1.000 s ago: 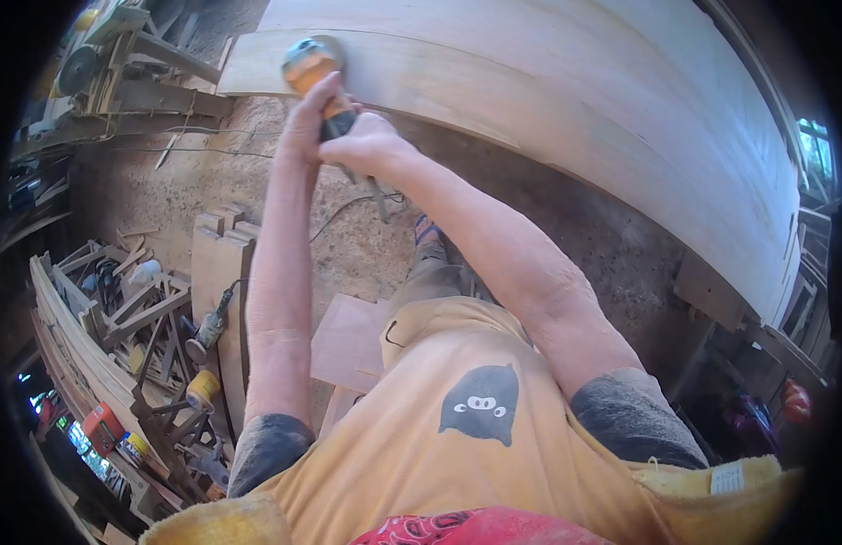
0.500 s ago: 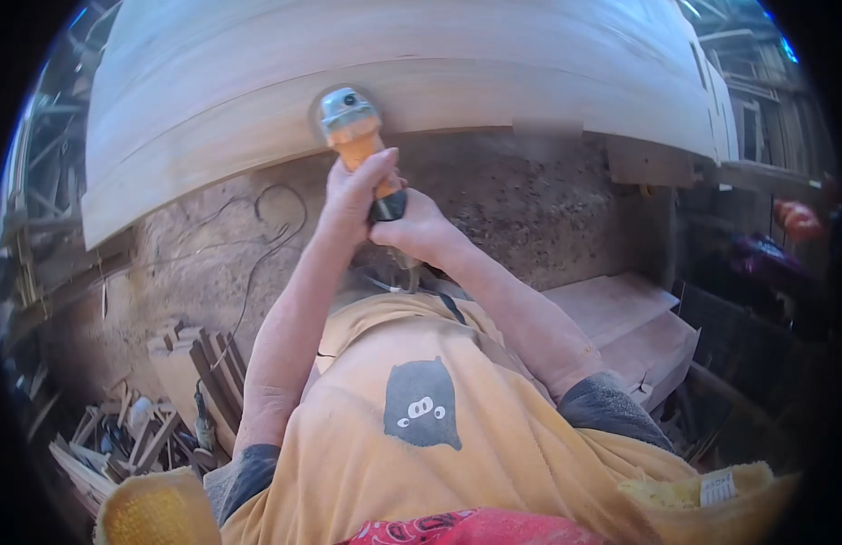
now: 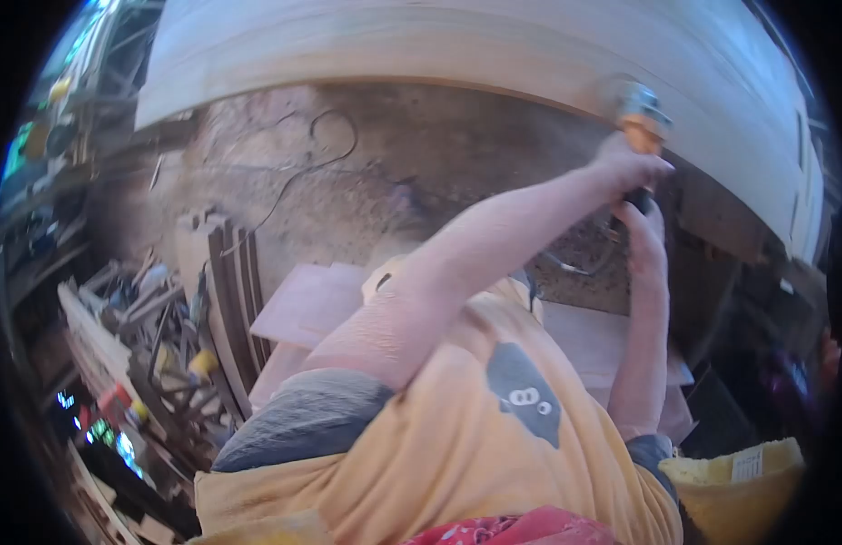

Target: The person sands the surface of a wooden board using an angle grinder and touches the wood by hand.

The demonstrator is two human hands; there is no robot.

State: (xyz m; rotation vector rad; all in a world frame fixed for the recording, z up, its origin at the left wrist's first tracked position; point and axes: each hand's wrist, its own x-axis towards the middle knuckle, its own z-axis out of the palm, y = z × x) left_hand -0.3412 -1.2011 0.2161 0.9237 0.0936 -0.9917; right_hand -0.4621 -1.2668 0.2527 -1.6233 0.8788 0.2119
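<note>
Left hand (image 3: 632,165) and right hand (image 3: 644,225) clasping a power tool (image 3: 643,123) at the near edge of a wooden panel (image 3: 439,45)

The wooden panel is stretching across the top of the view, its near edge curving down toward the right. On the near side of the panel, the brown floor (image 3: 475,136) is showing. The person's yellow top (image 3: 439,391), with a grey animal print (image 3: 526,400), is filling the space farther back from the panel. Pale boards (image 3: 307,304) are lying well apart from the panel, showing on the left of the yellow top. Dark-edged planks (image 3: 217,304) are leaning or standing past the panel's left part, and a scrap heap (image 3: 148,309) is sitting to their left. A thin cable (image 3: 353,136) is looping over the floor near the panel.

The power tool is overlapping the panel's near edge, toward its right end; blur is hiding whether its disc is touching the wood. The left hand is wrapping round the orange body, while the right hand is holding the dark rear end, just off the panel.
</note>
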